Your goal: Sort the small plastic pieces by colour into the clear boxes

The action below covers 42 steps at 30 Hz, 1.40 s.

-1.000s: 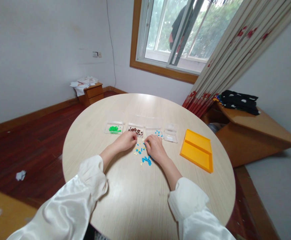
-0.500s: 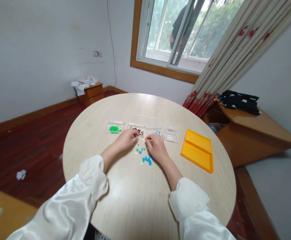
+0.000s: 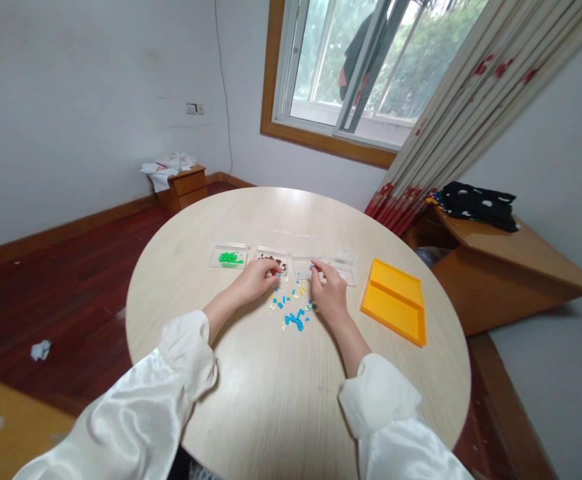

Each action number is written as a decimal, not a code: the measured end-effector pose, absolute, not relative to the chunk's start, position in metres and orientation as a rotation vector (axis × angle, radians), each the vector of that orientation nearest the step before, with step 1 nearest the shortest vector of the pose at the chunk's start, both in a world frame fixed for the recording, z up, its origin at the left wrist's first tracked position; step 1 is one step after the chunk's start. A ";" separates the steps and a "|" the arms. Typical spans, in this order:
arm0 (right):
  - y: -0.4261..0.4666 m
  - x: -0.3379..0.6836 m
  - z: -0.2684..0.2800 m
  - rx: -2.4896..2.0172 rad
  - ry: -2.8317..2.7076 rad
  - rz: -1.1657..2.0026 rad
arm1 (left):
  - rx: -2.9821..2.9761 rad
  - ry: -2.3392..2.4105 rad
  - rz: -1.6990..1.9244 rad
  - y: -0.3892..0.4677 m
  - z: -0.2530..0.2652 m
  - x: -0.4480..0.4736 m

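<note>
My left hand (image 3: 259,278) rests at the near edge of a clear box (image 3: 272,251) of small brown pieces, fingers curled together. What they hold, if anything, is too small to make out. Over the near side of another clear box (image 3: 303,259) is my right hand (image 3: 329,290), thumb and fingertips pinched. A speck of blue shows at those fingertips, but I cannot tell whether it is gripped. Between and below the hands lie loose small blue building bricks (image 3: 295,320), with yellow pieces (image 3: 303,291) and cream pieces (image 3: 272,307) scattered among them.
Farther left on the round table (image 3: 251,393) stands a clear box with green pieces (image 3: 231,258). A smaller clear box (image 3: 345,270) sits partly behind my right hand. To the right lies a yellow divided tray (image 3: 395,303).
My right hand has moved right and slightly away from me, from above the loose pieces to the clear box, uncovering several yellow and blue pieces. My left hand has shifted only slightly.
</note>
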State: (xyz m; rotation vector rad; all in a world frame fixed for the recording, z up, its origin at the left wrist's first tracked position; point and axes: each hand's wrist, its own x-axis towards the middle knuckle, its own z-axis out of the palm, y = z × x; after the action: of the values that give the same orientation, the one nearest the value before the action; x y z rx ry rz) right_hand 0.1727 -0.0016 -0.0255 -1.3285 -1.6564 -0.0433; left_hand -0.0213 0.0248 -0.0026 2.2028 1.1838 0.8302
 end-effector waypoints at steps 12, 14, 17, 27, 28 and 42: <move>-0.013 0.146 -0.025 -1.080 -2.007 0.166 | 2.191 1.051 0.886 0.019 -0.003 -0.015; -0.013 0.146 -0.025 -1.095 -1.961 0.170 | 2.186 1.043 0.897 0.018 -0.003 -0.015; -0.010 0.151 -0.024 -1.151 -1.815 0.127 | 2.195 1.066 0.900 0.020 -0.002 -0.016; 0.007 0.187 -0.031 -1.411 -1.534 0.004 | 2.541 1.021 0.610 0.027 -0.006 -0.027; 0.006 0.185 -0.030 -1.382 -1.592 0.000 | 2.552 1.010 0.586 0.027 -0.006 -0.027; -0.015 0.170 -0.017 -1.297 -2.320 0.191 | 2.577 1.046 0.459 0.027 -0.009 -0.026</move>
State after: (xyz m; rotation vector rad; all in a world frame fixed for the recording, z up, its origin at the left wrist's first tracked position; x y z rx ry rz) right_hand 0.1699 -0.0146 -0.0168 -1.2968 -2.3197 0.1908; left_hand -0.0260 0.0270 -0.0094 2.5769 1.0459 0.4586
